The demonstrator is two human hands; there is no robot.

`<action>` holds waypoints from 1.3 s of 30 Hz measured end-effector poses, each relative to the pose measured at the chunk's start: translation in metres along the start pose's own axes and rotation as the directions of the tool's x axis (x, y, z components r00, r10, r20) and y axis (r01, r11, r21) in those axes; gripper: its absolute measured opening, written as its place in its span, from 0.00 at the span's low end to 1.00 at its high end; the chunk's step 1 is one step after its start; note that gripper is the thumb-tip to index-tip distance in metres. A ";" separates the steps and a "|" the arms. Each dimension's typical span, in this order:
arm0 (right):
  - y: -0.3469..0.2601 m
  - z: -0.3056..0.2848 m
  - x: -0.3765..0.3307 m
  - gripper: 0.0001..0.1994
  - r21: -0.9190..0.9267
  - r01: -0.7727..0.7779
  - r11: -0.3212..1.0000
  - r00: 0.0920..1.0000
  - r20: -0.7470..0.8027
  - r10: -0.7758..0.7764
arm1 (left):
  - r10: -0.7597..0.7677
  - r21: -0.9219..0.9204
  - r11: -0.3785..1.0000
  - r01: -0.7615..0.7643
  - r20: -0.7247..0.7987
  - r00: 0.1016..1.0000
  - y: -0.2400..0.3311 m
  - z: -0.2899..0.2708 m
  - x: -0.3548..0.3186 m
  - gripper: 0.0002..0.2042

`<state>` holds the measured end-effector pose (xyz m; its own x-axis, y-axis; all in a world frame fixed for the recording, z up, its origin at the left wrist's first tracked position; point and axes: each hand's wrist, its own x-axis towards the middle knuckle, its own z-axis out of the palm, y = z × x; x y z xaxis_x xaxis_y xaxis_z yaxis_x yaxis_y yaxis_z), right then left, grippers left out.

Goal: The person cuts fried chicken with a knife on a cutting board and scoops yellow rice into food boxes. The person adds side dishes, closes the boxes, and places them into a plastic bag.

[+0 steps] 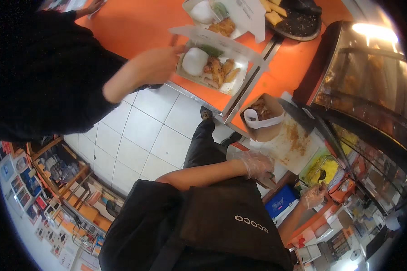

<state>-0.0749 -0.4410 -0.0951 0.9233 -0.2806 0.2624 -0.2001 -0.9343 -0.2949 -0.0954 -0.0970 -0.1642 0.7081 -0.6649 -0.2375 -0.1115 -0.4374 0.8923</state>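
My left hand (257, 166), in a clear plastic glove, is by the near edge of a cutting board (276, 143) strewn with brown crumbs. Its fingers are closed; a greyish thing shows below them, too unclear to name. Farther right, my right hand (313, 197), also gloved, holds a dark spoon (322, 175) over a tray of yellow shredded food (326, 171). On the board stands an open brown paper bag (262, 110) with browned food inside and a white strip across its mouth.
A co-worker's hand (144, 67) touches an open takeaway box (239, 83) holding rice, greens and fried chicken pieces. Another such box (246, 13) lies behind it on the orange counter (131, 27). A dark pan (298, 31) and a lit glass display case (362, 77) stand at the right.
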 end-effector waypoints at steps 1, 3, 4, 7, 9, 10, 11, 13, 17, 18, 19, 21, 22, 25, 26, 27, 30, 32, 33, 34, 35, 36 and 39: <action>-0.009 -0.003 0.002 0.14 -0.006 0.003 1.000 1.000 0.000 -0.003 | -0.002 -0.016 1.000 0.002 -0.012 1.000 -0.003 0.001 -0.002 0.16; -0.061 -0.014 0.006 0.14 -0.018 0.035 0.999 0.995 -0.091 -0.036 | 0.043 -0.057 0.997 -0.046 -0.051 0.998 -0.017 0.008 -0.005 0.16; -0.086 -0.017 0.009 0.14 -0.025 0.038 0.999 0.995 -0.087 -0.040 | 0.077 -0.097 0.991 -0.087 -0.102 0.992 -0.021 0.009 -0.008 0.15; -0.162 -0.012 0.021 0.13 0.214 0.253 0.944 0.967 -0.088 -0.240 | 0.029 -0.027 0.999 -0.030 -0.026 0.999 -0.020 -0.019 -0.028 0.13; -0.229 0.002 0.027 0.14 0.397 0.340 0.853 0.935 -0.043 -0.353 | 0.051 0.006 0.999 -0.050 -0.092 0.994 -0.049 0.019 -0.021 0.12; -0.266 0.016 0.022 0.14 0.509 0.362 0.781 0.904 0.013 -0.427 | 0.067 0.044 0.997 -0.061 -0.151 0.986 -0.060 0.034 -0.018 0.11; -0.302 0.030 0.018 0.15 0.616 0.353 0.704 0.865 0.071 -0.496 | 0.065 0.040 0.997 -0.059 -0.157 0.985 -0.061 0.025 -0.025 0.11; -0.390 0.054 0.019 0.16 0.554 0.611 0.565 0.565 0.195 -0.802 | -0.040 -0.021 0.999 0.037 -0.163 0.986 -0.061 0.000 -0.048 0.11; -0.491 0.143 0.002 0.16 0.262 0.644 0.719 0.366 0.720 -0.590 | -0.061 -0.066 0.996 0.054 -0.109 0.992 -0.070 -0.005 -0.057 0.12; -0.504 0.171 0.003 0.18 0.153 0.674 0.723 0.327 0.815 -0.477 | -0.037 -0.052 0.998 0.030 -0.132 0.991 -0.072 -0.005 -0.058 0.12; -0.508 0.198 0.003 0.21 0.075 0.754 0.652 0.307 0.838 -0.451 | -0.013 -0.036 0.999 0.007 -0.156 0.988 -0.075 -0.006 -0.059 0.12; -0.528 0.196 -0.001 0.25 0.000 0.833 0.553 0.281 0.861 -0.423 | -0.050 -0.055 0.998 0.041 -0.163 0.985 -0.081 0.001 -0.057 0.14; -0.535 0.189 0.002 0.21 0.026 0.870 0.492 0.208 0.886 -0.414 | -0.083 -0.069 0.995 0.072 -0.157 0.984 -0.084 0.004 -0.056 0.15; -0.534 0.187 0.008 0.16 0.053 0.916 0.398 0.113 0.918 -0.381 | -0.088 -0.130 0.989 0.076 -0.087 0.992 -0.080 -0.025 -0.064 0.13; -0.531 0.188 0.011 0.15 0.050 0.927 0.372 0.097 0.925 -0.367 | -0.083 -0.131 0.989 0.071 -0.094 0.992 -0.081 -0.025 -0.065 0.13; -0.531 0.190 0.014 0.15 0.045 0.929 0.367 0.100 0.925 -0.366 | -0.083 -0.159 0.986 0.058 -0.151 0.985 -0.082 -0.023 -0.067 0.13; -0.519 0.194 0.023 0.19 0.152 0.939 0.308 -0.020 0.919 -0.393 | -0.063 -0.182 0.983 0.022 -0.226 0.972 -0.091 -0.010 -0.065 0.14; -0.492 0.200 0.028 0.15 0.123 0.975 0.184 0.000 0.832 -0.555 | -0.042 -0.175 0.985 0.000 -0.238 0.970 -0.092 -0.008 -0.065 0.14; -0.492 0.192 0.026 0.15 0.121 0.975 0.188 0.003 0.833 -0.553 | -0.071 -0.193 0.981 0.030 -0.211 0.975 -0.087 -0.016 -0.069 0.14; -0.492 0.180 0.023 0.15 0.164 0.963 0.216 0.012 0.769 -0.639 | -0.099 -0.210 0.976 0.060 -0.181 0.978 -0.083 -0.025 -0.073 0.14; -0.491 0.170 0.023 0.15 0.207 0.949 0.237 0.029 0.693 -0.720 | -0.094 -0.203 0.977 0.057 -0.178 0.979 -0.078 -0.031 -0.076 0.14; -0.485 0.163 0.029 0.15 0.201 0.949 0.244 0.039 0.692 -0.721 | -0.107 -0.187 0.979 0.076 -0.158 0.982 -0.074 -0.038 -0.077 0.14; -0.459 0.139 0.045 0.15 0.378 0.912 0.162 -0.056 0.504 -0.862 | -0.106 -0.111 0.989 0.095 -0.106 0.989 -0.073 -0.037 -0.073 0.15</action>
<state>0.1043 0.0053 -0.0755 0.2863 0.9318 -0.2232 0.9331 -0.3240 -0.1557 -0.1134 0.0061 -0.1973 0.7861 -0.5464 -0.2890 0.0339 -0.4287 0.9028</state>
